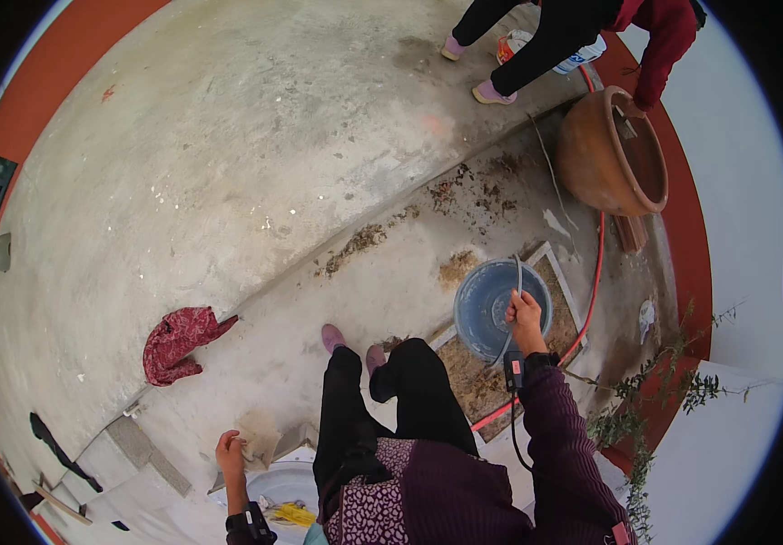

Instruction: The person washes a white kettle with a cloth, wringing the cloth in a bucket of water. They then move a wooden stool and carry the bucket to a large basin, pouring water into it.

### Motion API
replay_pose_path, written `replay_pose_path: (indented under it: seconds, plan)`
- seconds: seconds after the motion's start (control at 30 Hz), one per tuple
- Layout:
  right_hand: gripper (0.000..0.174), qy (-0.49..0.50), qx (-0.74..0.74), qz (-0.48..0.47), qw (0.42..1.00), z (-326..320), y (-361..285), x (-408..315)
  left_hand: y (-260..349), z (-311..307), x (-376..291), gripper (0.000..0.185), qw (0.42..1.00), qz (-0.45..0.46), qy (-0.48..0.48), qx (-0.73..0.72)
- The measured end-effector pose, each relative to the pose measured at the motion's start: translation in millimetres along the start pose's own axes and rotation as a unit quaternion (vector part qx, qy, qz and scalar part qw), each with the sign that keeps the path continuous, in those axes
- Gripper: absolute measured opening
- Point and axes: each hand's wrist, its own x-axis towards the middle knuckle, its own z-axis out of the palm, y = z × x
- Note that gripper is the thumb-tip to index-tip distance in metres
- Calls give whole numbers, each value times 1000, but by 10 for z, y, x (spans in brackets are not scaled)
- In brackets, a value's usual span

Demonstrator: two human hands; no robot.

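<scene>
My right hand is closed on the grey handle of a round blue-grey plastic bucket. The bucket hangs or stands over a soil-filled square bed with a pale border; whether it touches the ground I cannot tell. Its inside shows scuffed walls and no clear contents. My left hand is held out at the lower left, fingers loosely curled, with nothing seen in it. Near that hand lies a pale basin with a yellow item in it, partly hidden by my leg.
A co-worker bends over a large clay pot, one hand at its mouth. A red hose runs past the bed. A low step edge crosses the concrete. A red patterned cloth lies left; a leafy plant stands right.
</scene>
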Motion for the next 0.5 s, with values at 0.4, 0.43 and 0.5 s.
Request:
replay_pose_path:
  seconds: [0.4, 0.43, 0.5]
  plan:
    - [10, -100, 71, -9, 992, 1462, -1080, 1732, 418, 512, -501, 20, 982, -145, 118, 25]
    - [11, -110, 55, -11, 992, 1600, -1141, 1857, 419, 590, -574, 20, 977, -167, 126, 31]
    - [12, -185, 50, -11, 981, 1938, -1238, 2145, 398, 759, -696, 20, 976, -168, 139, -24]
